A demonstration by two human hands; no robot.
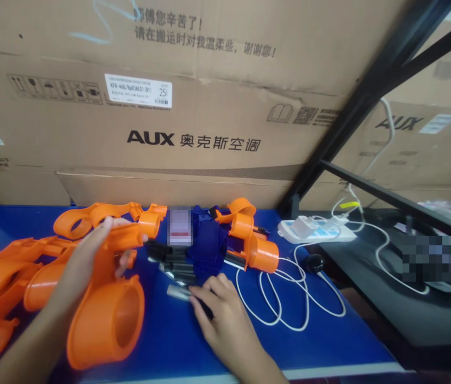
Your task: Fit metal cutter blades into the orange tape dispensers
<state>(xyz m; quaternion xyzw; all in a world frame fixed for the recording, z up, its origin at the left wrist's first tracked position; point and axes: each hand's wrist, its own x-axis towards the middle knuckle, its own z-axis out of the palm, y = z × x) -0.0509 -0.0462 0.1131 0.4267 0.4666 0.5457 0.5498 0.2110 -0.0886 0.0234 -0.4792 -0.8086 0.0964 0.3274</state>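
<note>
My left hand (89, 256) rests on an orange plastic part (107, 314) with a wide round socket, fingers wrapped over its arm. My right hand (219, 309) lies on the blue table (169, 341), fingertips pinched on a small dark and silver cylinder (179, 292). Just beyond it lies a cluster of similar black cylinders (171, 258) beside a dark blue part (207, 245).
More orange parts (5, 272) are piled at the left, and others (249, 234) lie right of the blue part. A white cable (289, 298) loops to a power strip (315, 229). Big cardboard boxes (193, 106) stand behind; a black frame (373, 80) is at the right.
</note>
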